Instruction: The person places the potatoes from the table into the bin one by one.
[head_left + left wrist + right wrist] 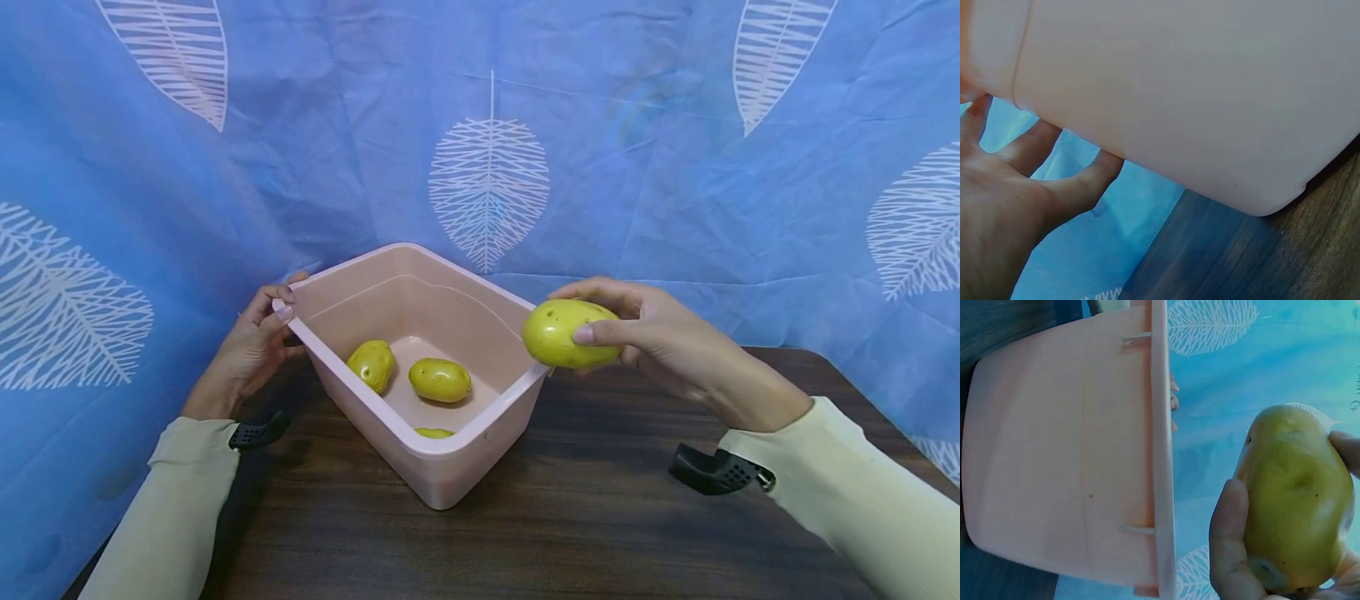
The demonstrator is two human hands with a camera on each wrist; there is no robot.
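A pale pink plastic bin [480, 458] stands angled on the table. My left hand [258, 342] holds its left rim, thumb over the edge; in the left wrist view the fingertips touch the bin's outer wall [1179, 81]. Beyond the bin's right rim, my right hand [663, 333] grips a yellow potato [553, 332] in the air between thumb and fingers. The right wrist view shows that potato [1297, 487] close up, beside the bin. Inside the bin are a potato [371, 365] by the left wall, another [440, 381] mid-floor, and a third [435, 433] mostly hidden by the near rim.
Dark wood-grain table [600, 533] lies under the bin and reaches to the right. A blue cloth [637, 183] printed with white leaves hangs close behind and along the left. Black wrist devices [716, 471] sit at both sleeve cuffs.
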